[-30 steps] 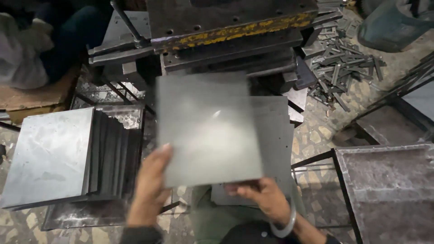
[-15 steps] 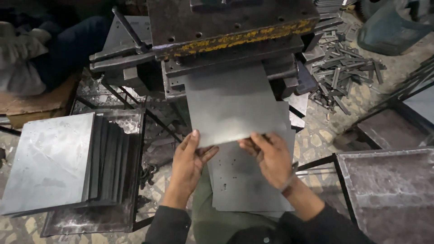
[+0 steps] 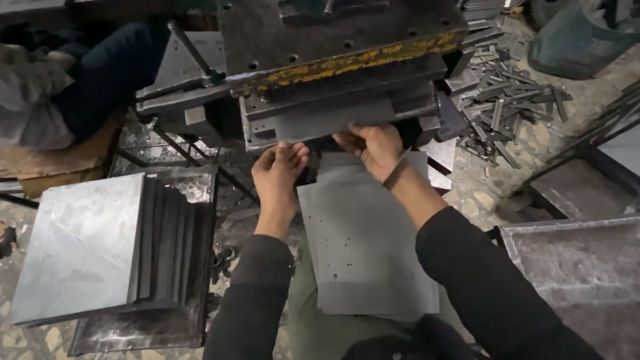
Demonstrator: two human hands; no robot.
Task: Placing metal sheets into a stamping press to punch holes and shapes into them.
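Grey metal sheet [image 3: 333, 120] — flat, dull, mostly inside the press [image 3: 340, 60] — both hands' grip grasping its near edge.

Metal strips [image 3: 507, 113] on stone floor [image 3: 477, 193]

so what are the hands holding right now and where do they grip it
Both hands, left hand and right hand, hold a flat metal sheet by its near edge, the rest lying inside the press.

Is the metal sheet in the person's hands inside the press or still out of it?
Mostly in. The metal sheet lies in the slot of the press, both hands at its near edge.
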